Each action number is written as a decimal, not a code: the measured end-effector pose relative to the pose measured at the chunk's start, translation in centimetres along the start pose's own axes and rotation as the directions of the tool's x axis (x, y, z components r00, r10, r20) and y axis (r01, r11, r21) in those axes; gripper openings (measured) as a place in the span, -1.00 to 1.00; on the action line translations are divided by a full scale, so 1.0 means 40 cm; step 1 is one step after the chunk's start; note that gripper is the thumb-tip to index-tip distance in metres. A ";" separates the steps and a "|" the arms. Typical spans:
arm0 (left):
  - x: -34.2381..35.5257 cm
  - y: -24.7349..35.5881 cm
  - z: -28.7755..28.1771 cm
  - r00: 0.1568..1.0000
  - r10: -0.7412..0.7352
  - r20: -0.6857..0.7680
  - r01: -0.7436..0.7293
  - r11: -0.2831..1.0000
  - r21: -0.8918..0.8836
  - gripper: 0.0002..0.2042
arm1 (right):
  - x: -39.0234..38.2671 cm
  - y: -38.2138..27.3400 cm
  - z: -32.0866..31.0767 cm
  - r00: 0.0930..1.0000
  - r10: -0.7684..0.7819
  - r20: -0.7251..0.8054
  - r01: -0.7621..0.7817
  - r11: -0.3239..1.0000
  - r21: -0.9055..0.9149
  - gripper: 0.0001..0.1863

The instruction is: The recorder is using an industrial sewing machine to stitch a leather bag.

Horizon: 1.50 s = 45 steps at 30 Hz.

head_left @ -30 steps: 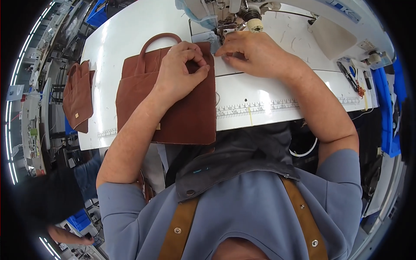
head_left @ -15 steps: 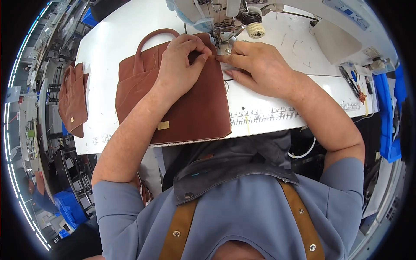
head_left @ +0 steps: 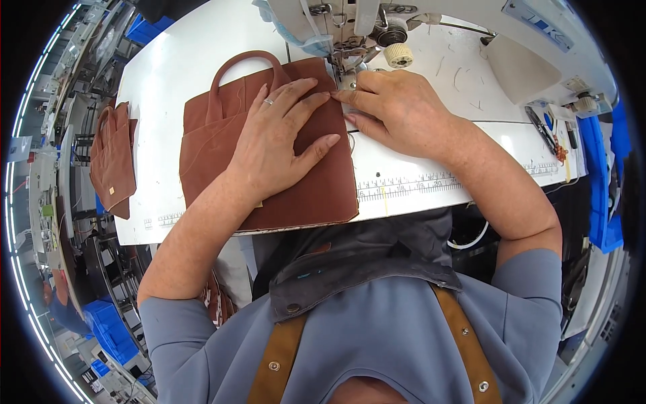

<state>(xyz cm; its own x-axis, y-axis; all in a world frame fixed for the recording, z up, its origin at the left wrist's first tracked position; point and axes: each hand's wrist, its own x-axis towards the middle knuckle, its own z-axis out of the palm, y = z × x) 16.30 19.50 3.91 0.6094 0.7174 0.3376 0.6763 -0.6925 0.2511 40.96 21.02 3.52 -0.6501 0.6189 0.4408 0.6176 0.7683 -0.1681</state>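
Note:
A brown bag (head_left: 316, 195) with an arched handle (head_left: 245, 55) lies on the white table (head_left: 155, 74), its upper right corner beside the sewing machine's needle area (head_left: 346, 71). My left hand (head_left: 279, 131), with a ring on it, rests open on the bag, fingers spread. At the bag's right edge, my right hand (head_left: 404, 114) has its index fingertip touching the brown material and its thumb apart below; the other fingers are curled. A loose thread runs across the bag's left part.
Another brown bag (head_left: 111, 161) lies at the table's left end. The white machine body (head_left: 531, 64) spans the upper right, with cutting tools (head_left: 545, 131) below it. Blue bins (head_left: 599, 202) stand right of the table, others (head_left: 111, 323) lower left, near a partly visible co-worker (head_left: 60, 303).
My left hand has gone from curled fingers to spread fingers lying on the bag. The bag's right edge has shifted rightward since a second ago, and my right hand has moved slightly down and rightward.

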 end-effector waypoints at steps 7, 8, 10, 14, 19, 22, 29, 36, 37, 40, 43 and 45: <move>0.047 -0.038 0.027 1.000 -0.008 -0.016 0.008 1.000 -0.027 -0.51 | 0.003 0.013 0.004 0.996 0.076 -0.038 -0.077 0.997 -0.022 -0.73; 0.051 -0.042 0.028 1.000 -0.012 -0.014 0.011 0.999 -0.052 -0.51 | 0.005 0.011 0.003 0.996 0.089 -0.032 -0.090 0.995 -0.052 -0.73; 0.059 -0.042 0.029 1.000 -0.016 -0.012 0.015 0.998 -0.053 -0.52 | 0.004 0.011 0.001 0.995 0.088 -0.035 -0.090 0.994 -0.057 -0.72; 0.068 -0.041 0.029 1.000 -0.015 -0.006 0.015 1.000 -0.005 -0.52 | 0.005 0.014 0.003 0.995 0.096 -0.035 -0.099 0.993 -0.069 -0.71; 0.074 -0.054 0.031 1.000 -0.010 -0.007 0.010 1.000 -0.023 -0.52 | 0.010 0.011 0.000 0.993 0.113 -0.021 -0.115 0.989 -0.094 -0.70; 0.077 -0.058 0.031 1.000 0.002 -0.004 -0.003 0.999 -0.036 -0.52 | 0.009 0.013 0.001 0.993 0.116 -0.023 -0.118 0.988 -0.102 -0.70; 0.081 -0.060 0.026 1.000 0.013 0.017 -0.012 0.999 -0.051 -0.52 | 0.003 0.038 0.006 0.984 0.166 -0.069 -0.160 0.984 0.081 -0.75; 0.086 -0.072 0.028 1.000 0.013 -0.005 -0.013 0.998 -0.056 -0.53 | 0.008 0.089 -0.011 0.865 0.489 -0.110 -0.181 0.508 0.842 -0.67; 0.083 -0.073 0.027 0.999 0.034 -0.001 -0.034 0.998 -0.050 -0.54 | 0.008 0.087 -0.008 0.864 0.491 -0.111 -0.182 0.510 0.841 -0.67; 0.085 -0.073 0.027 0.999 0.045 0.000 -0.045 0.998 -0.053 -0.54 | 0.016 0.080 -0.006 0.839 0.538 -0.084 -0.190 0.434 0.880 -0.60; 0.083 -0.075 0.027 0.999 0.036 -0.003 -0.036 0.998 -0.056 -0.54 | 0.022 0.079 -0.011 0.814 0.574 -0.096 -0.252 0.496 0.831 -0.55; 0.083 -0.076 0.028 0.999 0.040 -0.002 -0.040 0.998 -0.047 -0.53 | 0.026 0.073 -0.012 0.805 0.589 -0.074 -0.239 0.436 0.868 -0.53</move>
<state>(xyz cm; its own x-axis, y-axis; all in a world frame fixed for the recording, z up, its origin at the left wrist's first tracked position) 16.72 24.05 3.27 0.6348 0.6893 0.3491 0.6312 -0.7232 0.2803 42.30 23.85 3.91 -0.1273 0.9385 0.3208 0.0408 0.3282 -0.9437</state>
